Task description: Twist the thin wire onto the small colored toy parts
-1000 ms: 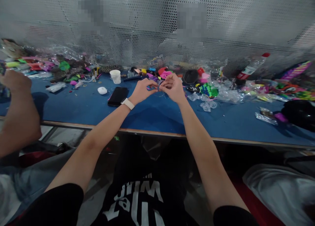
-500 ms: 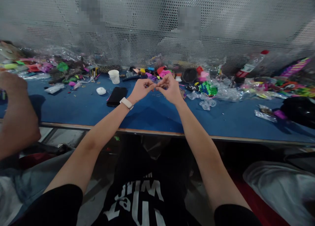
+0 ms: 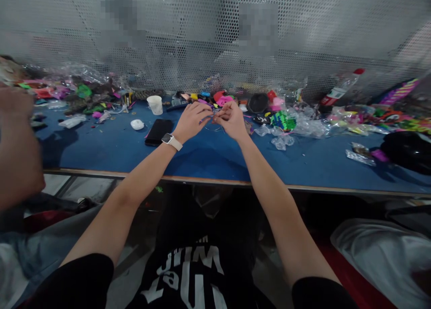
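My left hand (image 3: 191,120) and my right hand (image 3: 231,119) meet fingertip to fingertip over the blue table (image 3: 208,154), just above its surface. Both pinch a small thin item (image 3: 211,117) between them; it looks like a fine wire or string with a tiny purple piece, too small to make out. A white watch (image 3: 171,141) sits on my left wrist. A black phone (image 3: 156,131) lies just left of my left hand.
A white cup (image 3: 155,104) and a white earbud case (image 3: 137,124) stand left of the phone. Colourful small toys and clear plastic bags (image 3: 286,125) litter the table's back. A perforated metal screen (image 3: 303,30) closes the far side. A co-worker's arm (image 3: 16,152) is at left.
My two hands have dropped slightly toward the table while staying pinched together. The co-worker's hand at left has risen and blurred.
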The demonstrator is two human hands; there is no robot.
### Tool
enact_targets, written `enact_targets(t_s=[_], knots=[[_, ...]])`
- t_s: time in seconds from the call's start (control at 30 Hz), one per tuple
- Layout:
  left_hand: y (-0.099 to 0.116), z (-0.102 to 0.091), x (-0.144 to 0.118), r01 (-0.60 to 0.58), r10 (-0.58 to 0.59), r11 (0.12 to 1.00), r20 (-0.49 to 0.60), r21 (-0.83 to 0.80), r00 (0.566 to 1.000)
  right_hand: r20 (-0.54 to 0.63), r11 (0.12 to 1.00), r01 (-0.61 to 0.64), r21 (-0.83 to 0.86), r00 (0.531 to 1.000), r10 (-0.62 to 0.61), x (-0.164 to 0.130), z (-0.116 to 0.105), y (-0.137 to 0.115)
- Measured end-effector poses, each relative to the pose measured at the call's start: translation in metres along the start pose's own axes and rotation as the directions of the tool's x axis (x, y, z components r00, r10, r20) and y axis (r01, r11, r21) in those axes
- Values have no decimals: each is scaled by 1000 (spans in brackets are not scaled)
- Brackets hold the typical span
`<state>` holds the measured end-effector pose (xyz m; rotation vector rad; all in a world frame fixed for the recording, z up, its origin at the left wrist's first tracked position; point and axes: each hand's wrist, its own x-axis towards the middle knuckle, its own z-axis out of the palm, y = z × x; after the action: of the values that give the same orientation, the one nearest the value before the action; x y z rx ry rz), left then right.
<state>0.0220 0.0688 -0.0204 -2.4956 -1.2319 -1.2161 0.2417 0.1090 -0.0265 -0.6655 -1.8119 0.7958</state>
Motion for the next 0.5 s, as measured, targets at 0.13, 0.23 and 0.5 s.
enact_targets(t_s=[0.13, 0.23, 0.5], knots=[[-1, -2, 1, -47, 46, 999, 16, 16, 999, 26, 1000, 9, -18, 1000, -9, 1, -2, 12], [1, 0, 1, -43, 43, 999, 9, 5, 999, 20, 997, 41, -60, 999, -40, 1, -3, 14], [-14, 14, 3, 104, -93, 974, 68, -201, 993, 54, 961, 180, -211, 984, -172, -7, -15, -6]])
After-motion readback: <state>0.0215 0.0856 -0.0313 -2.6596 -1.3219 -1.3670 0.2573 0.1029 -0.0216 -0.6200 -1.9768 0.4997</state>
